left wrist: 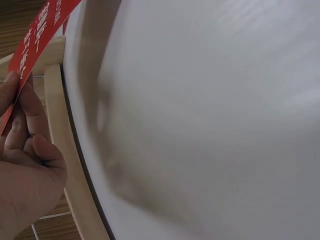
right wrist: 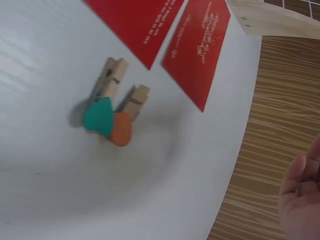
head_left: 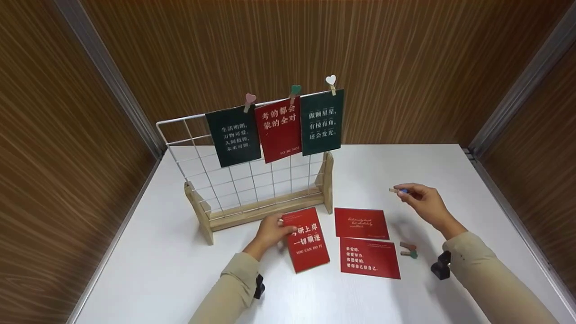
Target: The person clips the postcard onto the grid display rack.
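Observation:
My left hand point(head_left: 272, 233) pinches a red card point(head_left: 308, 243) with white writing by its left edge, in front of the grid rack. In the left wrist view the thumb lies on the face of the card point(left wrist: 37, 42) and the fingers are behind it. Off to the right, my right hand point(head_left: 423, 202) holds a small wooden clothespin point(head_left: 393, 190) with a blue end between thumb and fingertips, above the table. The right wrist view catches only part of the right hand point(right wrist: 302, 195) at its edge; the clothespin is out of sight there.
A white wire grid rack point(head_left: 198, 153) on a wooden base point(head_left: 270, 209) carries a dark green card point(head_left: 234, 137), a red card point(head_left: 279, 135) and another green card point(head_left: 321, 135), each clipped with a heart clothespin. Two red cards point(head_left: 361, 223) and two clothespins point(right wrist: 111, 80) lie on the white table.

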